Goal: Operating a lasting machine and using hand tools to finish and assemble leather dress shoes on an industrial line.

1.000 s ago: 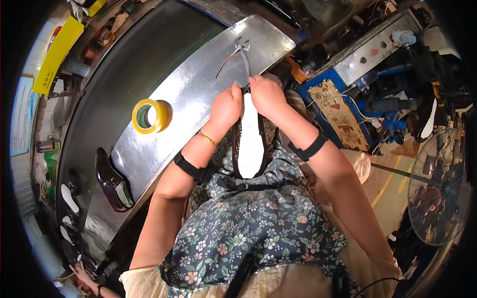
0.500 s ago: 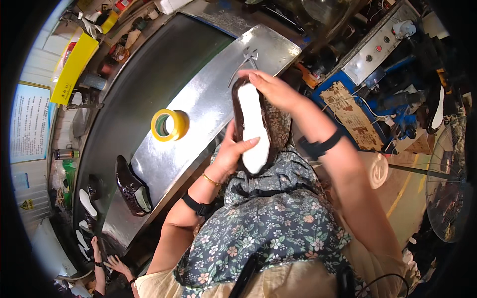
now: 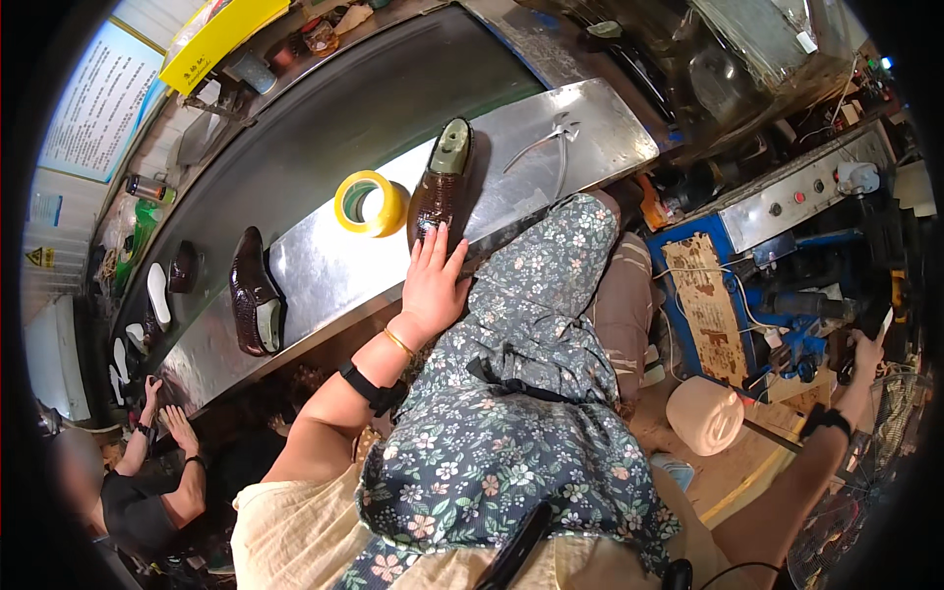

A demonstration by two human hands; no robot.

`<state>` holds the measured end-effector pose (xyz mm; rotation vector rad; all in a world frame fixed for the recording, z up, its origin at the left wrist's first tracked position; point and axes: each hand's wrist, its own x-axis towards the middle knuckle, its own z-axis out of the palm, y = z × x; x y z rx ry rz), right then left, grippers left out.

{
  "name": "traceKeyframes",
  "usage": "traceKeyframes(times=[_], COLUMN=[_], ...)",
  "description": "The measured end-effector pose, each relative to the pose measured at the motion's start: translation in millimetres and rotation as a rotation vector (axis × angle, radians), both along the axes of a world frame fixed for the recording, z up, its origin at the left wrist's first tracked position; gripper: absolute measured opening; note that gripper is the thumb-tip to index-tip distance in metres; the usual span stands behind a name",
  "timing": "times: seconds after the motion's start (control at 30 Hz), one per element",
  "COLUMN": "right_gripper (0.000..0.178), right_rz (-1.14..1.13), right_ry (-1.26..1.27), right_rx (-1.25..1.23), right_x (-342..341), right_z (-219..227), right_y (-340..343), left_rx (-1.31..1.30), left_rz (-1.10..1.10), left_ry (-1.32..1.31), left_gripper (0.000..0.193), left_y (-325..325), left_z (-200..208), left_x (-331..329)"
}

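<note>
left hand open, touching brown shoe, tape roll beside

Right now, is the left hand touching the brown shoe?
Touching. The head view shows the left hand open, its fingertips lying on the heel end of the brown shoe, with no gap between them.

At your twelve o'clock lies a glossy brown shoe with a scaly reptile pattern and a grey-green insert; a darker brown one sits at nine. The tape roll at eleven is bright yellow. Your apron is dark blue-grey, scattered with small white and pink flowers. The bench plate is dull silver.
</note>
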<state>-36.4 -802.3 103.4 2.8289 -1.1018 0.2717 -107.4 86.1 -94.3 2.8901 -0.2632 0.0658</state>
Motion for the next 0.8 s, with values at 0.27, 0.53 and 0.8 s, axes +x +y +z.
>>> traceKeyframes(times=[0.27,0.53,0.8], right_gripper=[0.076,0.107,0.069], right_rz=[0.366,1.079,1.009], right_ry=[-0.691,-0.488,0.431], right_rx=[-0.341,0.661,1.728], right_x=[-40.8,-72.2,-68.3], right_z=[-38.2,-77.0,-92.5], right_y=[209.5,558.9,535.0], left_rx=[-1.221,-1.851,-1.267], left_rz=[0.119,0.051,-0.093], left_ry=[0.397,0.377,0.736], left_gripper=[0.034,0.055,0.049], left_y=[-64.7,-175.6,-103.1], left_z=[51.5,113.2,62.6], left_x=[34.7,82.0,23.2])
